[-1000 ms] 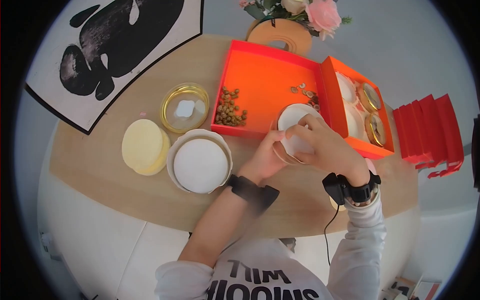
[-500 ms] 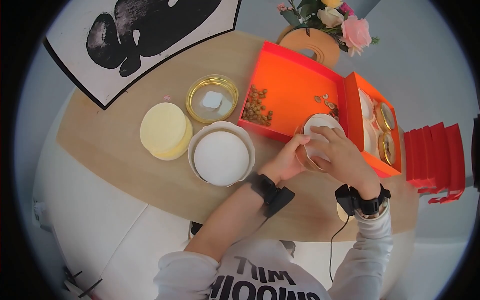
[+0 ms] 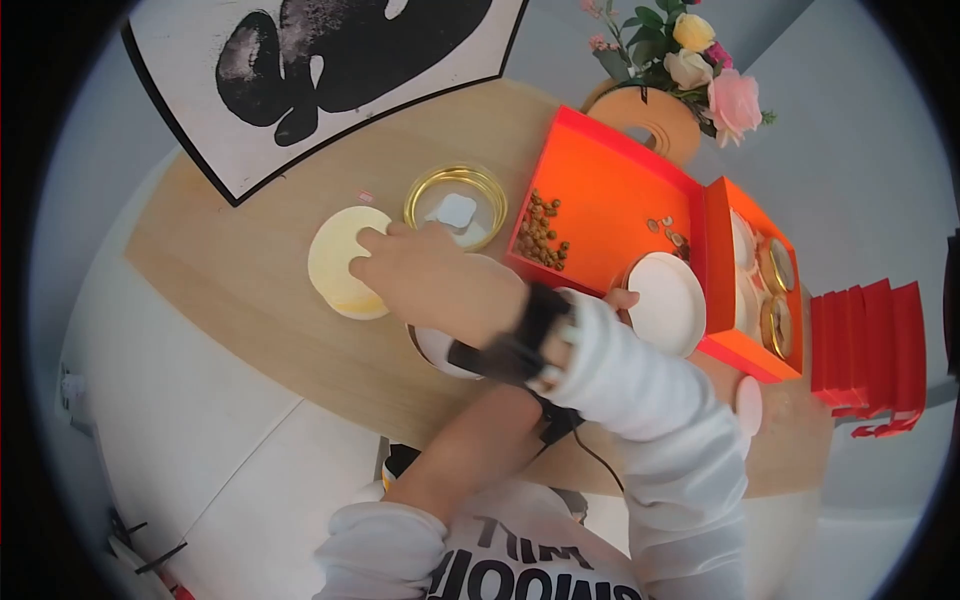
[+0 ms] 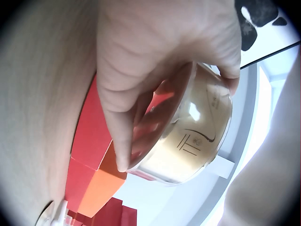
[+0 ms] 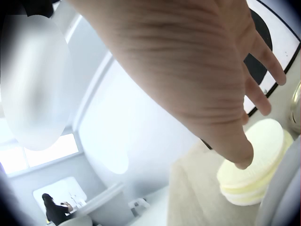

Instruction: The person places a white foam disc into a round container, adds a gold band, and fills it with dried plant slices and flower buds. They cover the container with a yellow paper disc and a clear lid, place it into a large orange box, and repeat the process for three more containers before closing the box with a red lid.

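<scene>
My left hand (image 4: 164, 52) grips a round clear plastic tub (image 4: 197, 136) with dark print on its side. In the head view, the tub's white round inside (image 3: 668, 300) faces up beside the orange box, and only part of that hand shows. Over a stack of pale yellow round pads (image 3: 340, 255) reaches my right hand (image 3: 440, 285). Its fingers extend apart in the right wrist view, with the thumb right at the top pad (image 5: 268, 136). Beneath the right wrist, a white round bin (image 3: 430, 345) is mostly hidden.
A gold-rimmed clear lid (image 3: 410, 205) with a white packet lies behind the pads. The red-orange box (image 3: 610, 190) holds brown nuts; its side compartment (image 3: 720, 210) holds gold-lidded jars. Red bags (image 3: 865, 345) stand right, flowers (image 3: 735, 105) and a framed picture (image 3: 350, 80) at the back.
My right hand has left the tub and swung left across my left arm to the yellow pads. The left hand keeps hold of the tub. The head view has shifted.
</scene>
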Demonstrator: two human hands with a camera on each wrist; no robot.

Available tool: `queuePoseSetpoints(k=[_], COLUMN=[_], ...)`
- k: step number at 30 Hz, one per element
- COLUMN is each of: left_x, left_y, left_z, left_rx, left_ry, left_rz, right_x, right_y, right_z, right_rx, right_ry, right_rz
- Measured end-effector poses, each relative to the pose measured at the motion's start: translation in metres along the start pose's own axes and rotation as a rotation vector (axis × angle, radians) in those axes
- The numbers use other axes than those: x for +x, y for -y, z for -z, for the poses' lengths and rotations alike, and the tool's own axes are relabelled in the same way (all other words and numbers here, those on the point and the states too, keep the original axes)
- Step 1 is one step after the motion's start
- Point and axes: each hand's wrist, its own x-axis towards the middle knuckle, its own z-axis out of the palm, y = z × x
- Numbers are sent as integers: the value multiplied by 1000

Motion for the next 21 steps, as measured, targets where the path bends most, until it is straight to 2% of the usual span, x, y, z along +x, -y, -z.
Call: queuePoseSetpoints(k=[2,4,5,7,8,10,12,15,18,20,21], left_x=[-17,-23,-3,-7,-10,-17,-18,-15,-14,-14,-13], left_y=[8,5,14,14,17,8,3,0,1,5,7], left_z=[-36,-40,-20,-29,-33,-34,-32,-26,-25,-25,-26], left_rx=[-46,-14,29,6,-61,-2,-3,29,75,126,158], left_ry=[0,-1,45,116,140,50,21,34,50,63,64], left_rz=[-207,-181,-283,-357,-330,-109,-42,-94,-155,-210,-258], right_x=[20,29,32,34,34,33,36,30,21,-6,-21], right_y=[-3,-5,-5,-5,-5,-7,-12,-24,-46,-43,-43], right_z=[-27,-39,-42,-39,-39,-39,-35,-19,-6,34,50], right_rx=[-24,-17,2,25,30,69,140,228,188,413,419], right_ry=[15,27,33,81,122,176,200,-38,-208,-395,-446], right_rz=[-59,-98,-109,-115,-111,-107,-106,-208,-348,-429,-505])
